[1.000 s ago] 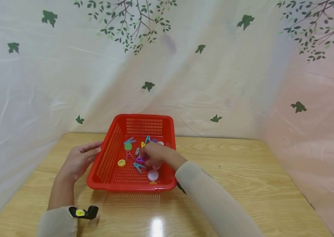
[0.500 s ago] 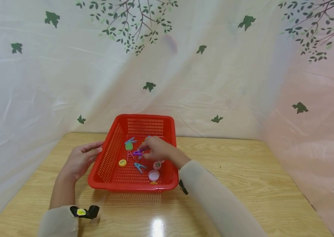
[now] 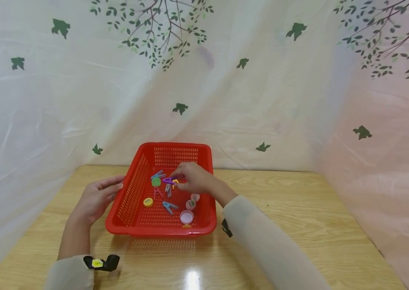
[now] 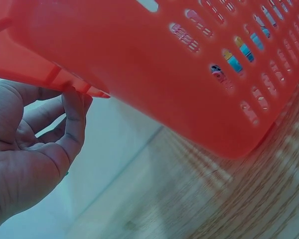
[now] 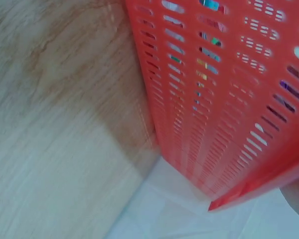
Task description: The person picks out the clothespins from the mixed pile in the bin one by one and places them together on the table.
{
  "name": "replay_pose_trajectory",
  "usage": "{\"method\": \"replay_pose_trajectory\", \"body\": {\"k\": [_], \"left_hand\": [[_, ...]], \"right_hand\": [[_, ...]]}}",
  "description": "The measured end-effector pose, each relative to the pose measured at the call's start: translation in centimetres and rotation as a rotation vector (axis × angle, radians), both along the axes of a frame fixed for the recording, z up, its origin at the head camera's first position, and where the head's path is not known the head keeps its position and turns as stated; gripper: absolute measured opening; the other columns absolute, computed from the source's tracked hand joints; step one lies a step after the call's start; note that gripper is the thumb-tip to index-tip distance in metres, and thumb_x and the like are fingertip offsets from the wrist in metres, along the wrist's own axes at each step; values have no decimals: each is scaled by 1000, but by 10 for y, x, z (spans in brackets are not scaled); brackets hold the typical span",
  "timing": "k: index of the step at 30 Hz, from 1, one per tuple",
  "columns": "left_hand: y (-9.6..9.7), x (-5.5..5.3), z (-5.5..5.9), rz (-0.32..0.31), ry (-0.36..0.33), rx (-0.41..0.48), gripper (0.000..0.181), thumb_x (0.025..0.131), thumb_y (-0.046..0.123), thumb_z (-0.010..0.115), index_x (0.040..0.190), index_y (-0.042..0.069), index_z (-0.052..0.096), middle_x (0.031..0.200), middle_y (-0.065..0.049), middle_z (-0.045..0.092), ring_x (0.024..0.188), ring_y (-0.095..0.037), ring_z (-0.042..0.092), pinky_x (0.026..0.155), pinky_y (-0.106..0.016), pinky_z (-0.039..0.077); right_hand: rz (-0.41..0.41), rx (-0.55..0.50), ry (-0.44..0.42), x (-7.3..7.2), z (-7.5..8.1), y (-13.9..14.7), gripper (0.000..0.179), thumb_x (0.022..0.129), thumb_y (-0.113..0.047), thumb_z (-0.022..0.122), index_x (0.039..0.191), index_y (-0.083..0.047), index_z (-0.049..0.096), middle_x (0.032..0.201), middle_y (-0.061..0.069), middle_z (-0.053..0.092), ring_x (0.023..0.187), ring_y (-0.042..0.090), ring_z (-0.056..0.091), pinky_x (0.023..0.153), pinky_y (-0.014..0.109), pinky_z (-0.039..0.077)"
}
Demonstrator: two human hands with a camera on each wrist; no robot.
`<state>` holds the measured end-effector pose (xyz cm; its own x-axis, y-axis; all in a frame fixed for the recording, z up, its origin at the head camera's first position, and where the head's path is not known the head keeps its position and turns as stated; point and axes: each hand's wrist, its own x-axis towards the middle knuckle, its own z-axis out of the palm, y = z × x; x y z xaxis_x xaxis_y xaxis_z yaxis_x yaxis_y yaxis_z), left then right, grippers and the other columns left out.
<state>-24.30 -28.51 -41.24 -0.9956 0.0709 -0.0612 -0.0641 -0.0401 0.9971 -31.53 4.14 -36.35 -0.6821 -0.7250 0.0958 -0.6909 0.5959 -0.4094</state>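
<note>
A red plastic basket stands on the table with small items inside. At its left rim my left hand pinches the edge between thumb and fingers, plain in the left wrist view, where the hand is below the rim. My right hand reaches over the right side and pinches a purple clothespin above the basket floor. Near it lie a green cap, a pink clothespin and a blue clothespin. Basket wall hides most of this hand in the right wrist view.
Another blue clothespin, a yellow cap, a pale round lid and pinkish caps lie in the basket. The wooden table extends to the right. A leaf-printed sheet hangs behind.
My right hand has moved up and toward the back of the basket with the purple clothespin, uncovering the pinkish caps. The left hand stays on the rim.
</note>
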Motion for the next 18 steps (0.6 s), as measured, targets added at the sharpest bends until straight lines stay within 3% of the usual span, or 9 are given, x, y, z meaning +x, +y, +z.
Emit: {"method": "replay_pose_trajectory", "body": {"k": [10, 18], "left_hand": [[-1, 2, -3, -10, 14, 8, 56, 98, 25, 71, 146, 2, 55, 118, 11, 72, 106, -8, 69, 90, -23, 57], [0, 0, -1, -5, 14, -36, 59, 98, 28, 72, 147, 2, 53, 119, 11, 71, 107, -7, 68, 90, -21, 56]], "right_hand": [[-71, 22, 70, -4, 7, 18, 36, 96, -24, 74, 130, -12, 72, 124, 4, 68, 113, 19, 60, 99, 34, 53], [-133, -28, 128, -10, 9, 38, 37, 94, -24, 78, 127, -9, 72, 119, 6, 70, 105, 18, 62, 95, 34, 55]]}}
